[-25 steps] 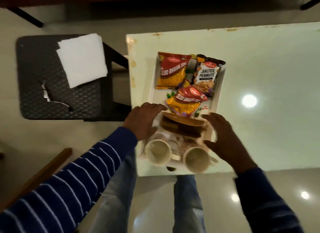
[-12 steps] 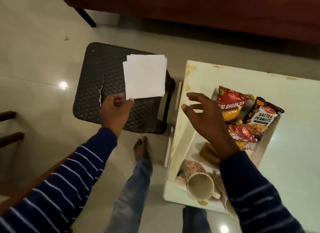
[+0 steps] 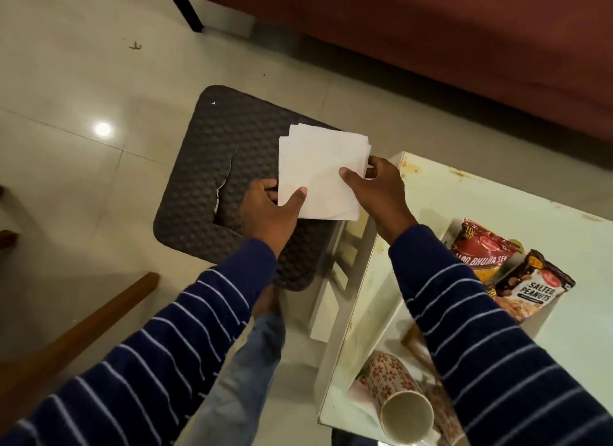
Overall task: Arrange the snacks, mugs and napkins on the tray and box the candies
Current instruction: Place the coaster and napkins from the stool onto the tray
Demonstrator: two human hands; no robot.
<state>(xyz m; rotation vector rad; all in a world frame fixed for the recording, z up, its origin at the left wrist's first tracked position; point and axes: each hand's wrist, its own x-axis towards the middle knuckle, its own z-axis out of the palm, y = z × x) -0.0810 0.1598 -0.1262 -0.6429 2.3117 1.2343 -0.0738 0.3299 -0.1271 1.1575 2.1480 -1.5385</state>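
A stack of white napkins [image 3: 320, 166] is held over the black woven stool [image 3: 212, 166]. My left hand [image 3: 270, 213] grips its lower left corner and my right hand [image 3: 378, 190] grips its right edge. On the white table [image 3: 497, 200] to the right sits the white tray [image 3: 388, 322], largely hidden by my right sleeve. It carries a red Aloo Bhujia packet [image 3: 481, 249], a Salted Peanuts packet [image 3: 530, 286] and a floral mug [image 3: 398, 396]. A second mug [image 3: 444, 415] beside it is mostly hidden.
A dark red sofa [image 3: 431, 40] runs along the top. The stool has a torn gap in its seat. A wooden rail [image 3: 83, 329] crosses the lower left. My leg in jeans [image 3: 252, 362] stands between stool and table. Pale tiled floor lies to the left.
My hands left the tray and my view swung left to the stool. Both hands reached the napkin stack and now grip it, lifted slightly toward the table.
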